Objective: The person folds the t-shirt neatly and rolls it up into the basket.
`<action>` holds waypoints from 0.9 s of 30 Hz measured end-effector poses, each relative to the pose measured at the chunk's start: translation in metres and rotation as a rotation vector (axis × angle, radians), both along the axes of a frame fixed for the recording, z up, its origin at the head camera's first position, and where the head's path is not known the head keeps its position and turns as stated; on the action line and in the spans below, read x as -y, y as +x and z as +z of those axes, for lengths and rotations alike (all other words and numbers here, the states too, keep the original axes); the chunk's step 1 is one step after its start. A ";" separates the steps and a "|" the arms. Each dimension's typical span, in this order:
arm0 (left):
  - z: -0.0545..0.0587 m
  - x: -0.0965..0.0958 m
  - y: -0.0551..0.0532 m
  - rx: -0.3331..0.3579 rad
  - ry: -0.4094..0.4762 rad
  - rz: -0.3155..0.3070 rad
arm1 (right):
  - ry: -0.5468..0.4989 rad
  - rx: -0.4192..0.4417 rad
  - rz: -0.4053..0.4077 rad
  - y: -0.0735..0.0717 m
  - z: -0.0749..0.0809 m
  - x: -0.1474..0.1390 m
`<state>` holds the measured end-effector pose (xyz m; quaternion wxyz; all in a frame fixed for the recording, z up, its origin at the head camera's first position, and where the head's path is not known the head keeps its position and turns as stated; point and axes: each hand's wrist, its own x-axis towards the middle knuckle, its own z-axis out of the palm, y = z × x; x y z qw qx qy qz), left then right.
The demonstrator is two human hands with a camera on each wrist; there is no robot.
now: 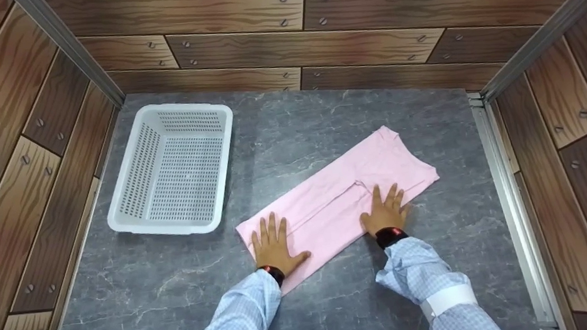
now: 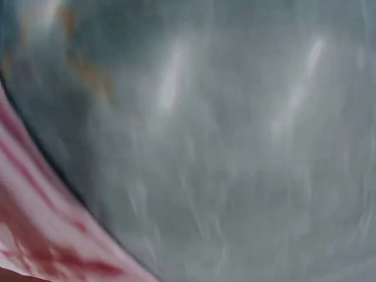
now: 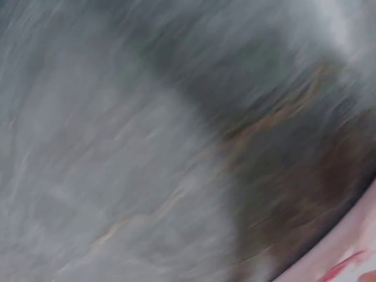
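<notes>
A pink T-shirt (image 1: 328,194), folded into a long strip, lies slantwise on the grey table. Its curved neckline is at the upper right, and a folded edge runs along its middle. On the strip's lower left end rests my left hand (image 1: 275,249), palm down, with fingers spread and thumb pointing right. My right hand (image 1: 384,214) lies flat at the near edge toward the neckline, its fingers extended over the cloth. Both wrist views are blurred and mostly show the tabletop.
A white perforated plastic basket (image 1: 224,171) stands at the left of the marbled grey table (image 1: 289,117). Wood-patterned walls (image 1: 241,50) enclose the back and both sides. Metal rails (image 1: 515,209) run along the table's edges.
</notes>
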<state>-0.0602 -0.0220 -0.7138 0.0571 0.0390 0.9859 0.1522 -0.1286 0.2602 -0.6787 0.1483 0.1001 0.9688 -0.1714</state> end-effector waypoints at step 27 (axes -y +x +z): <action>0.005 0.015 -0.021 0.170 -0.019 -0.072 | -0.056 -0.096 0.191 0.030 -0.009 0.046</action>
